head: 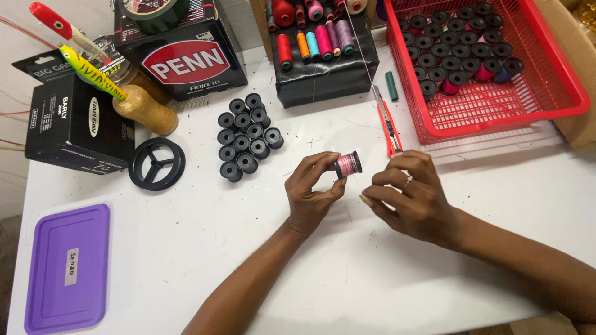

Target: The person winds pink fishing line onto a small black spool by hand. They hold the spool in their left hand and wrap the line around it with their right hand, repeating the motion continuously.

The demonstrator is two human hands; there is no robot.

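Note:
My left hand [313, 189] pinches a small black spool wound with pink thread [348, 164] between thumb and fingers, just above the white table [186, 248]. Close on its right, my right hand [410, 195] has its fingers curled in, fingertips pointing toward the spool; whether it holds a thread end is too fine to see. A cluster of several empty black spools [247, 136] stands on the table to the upper left of my left hand.
A red basket [559, 93] with several wound spools sits at the back right. An orange utility knife [389, 124] lies beside it. A black box of coloured thread cones [323, 56], dark boxes [74, 124], a black reel wheel [157, 164] and a purple lid [68, 267] lie around.

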